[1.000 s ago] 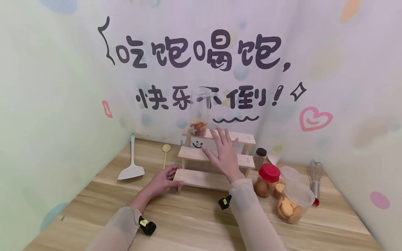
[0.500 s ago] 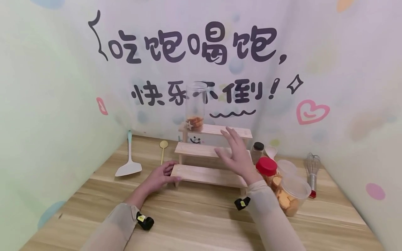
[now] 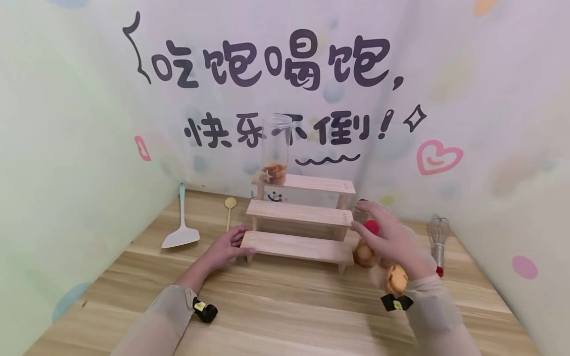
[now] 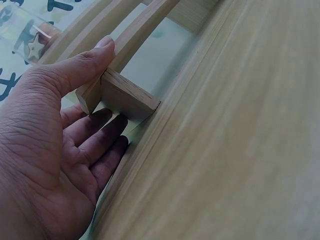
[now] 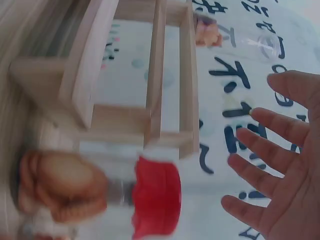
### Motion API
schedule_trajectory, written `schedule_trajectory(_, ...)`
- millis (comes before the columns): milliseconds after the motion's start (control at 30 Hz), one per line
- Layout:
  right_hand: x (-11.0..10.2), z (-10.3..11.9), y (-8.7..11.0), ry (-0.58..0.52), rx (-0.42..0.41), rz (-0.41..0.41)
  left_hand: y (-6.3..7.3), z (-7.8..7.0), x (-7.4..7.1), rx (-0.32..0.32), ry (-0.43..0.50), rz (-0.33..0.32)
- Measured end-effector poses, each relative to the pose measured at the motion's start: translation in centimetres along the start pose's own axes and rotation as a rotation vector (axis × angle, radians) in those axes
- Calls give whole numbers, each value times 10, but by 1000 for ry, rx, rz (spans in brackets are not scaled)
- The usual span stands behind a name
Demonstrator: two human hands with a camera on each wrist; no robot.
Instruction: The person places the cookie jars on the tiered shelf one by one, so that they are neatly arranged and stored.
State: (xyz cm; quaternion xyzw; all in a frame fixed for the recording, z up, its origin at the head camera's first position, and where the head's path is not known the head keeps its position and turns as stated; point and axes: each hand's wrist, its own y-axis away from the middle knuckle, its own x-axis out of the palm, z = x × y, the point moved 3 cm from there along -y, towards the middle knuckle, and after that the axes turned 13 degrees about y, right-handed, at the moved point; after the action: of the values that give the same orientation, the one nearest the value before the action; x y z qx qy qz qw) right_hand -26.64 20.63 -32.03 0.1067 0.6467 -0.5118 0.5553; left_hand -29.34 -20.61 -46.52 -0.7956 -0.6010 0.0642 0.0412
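A three-tier wooden step shelf [image 3: 298,247] stands on the table. My left hand [image 3: 224,251] holds the left end of its lowest step; in the left wrist view the thumb lies along the top and the fingers [image 4: 102,145] curl below, by the end leg. A tall clear jar [image 3: 276,143] with orange cookies at its bottom stands uncapped on the top tier, at the left. To the right of the shelf my right hand [image 3: 392,235] is spread over the cookie jars, touching nothing in the right wrist view. Beneath it is a jar with a red lid [image 5: 157,197].
Cookies [image 3: 396,279] of a second jar show below the right wrist; a dark-lidded bottle behind is mostly hidden by the hand. A whisk [image 3: 438,242] lies far right. At the left lie a white spatula [image 3: 181,237] and a yellow spoon [image 3: 229,203]. Walls enclose the table's back and sides.
My right hand has moved right, from in front of the upper tiers to over the jars. My left hand has stayed on the lowest step. The view has shifted slightly.
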Motion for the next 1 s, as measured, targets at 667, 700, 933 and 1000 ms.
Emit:
schedule_trajectory(667, -14, -76, 55, 71, 134, 119, -2, -4, 1, -3, 18, 8)
schedule_trajectory(700, -12, -78, 55, 75, 151, 134, -2, -4, 1, 0, 21, 11)
schedule_trajectory(933, -6, -88, 61, 51, 349, 248, 0, -4, 1, -11, 25, 10)
schedule_trajectory(1000, -4, -89, 62, 30, 401, 259, 1, -2, 0, -12, 8, 7)
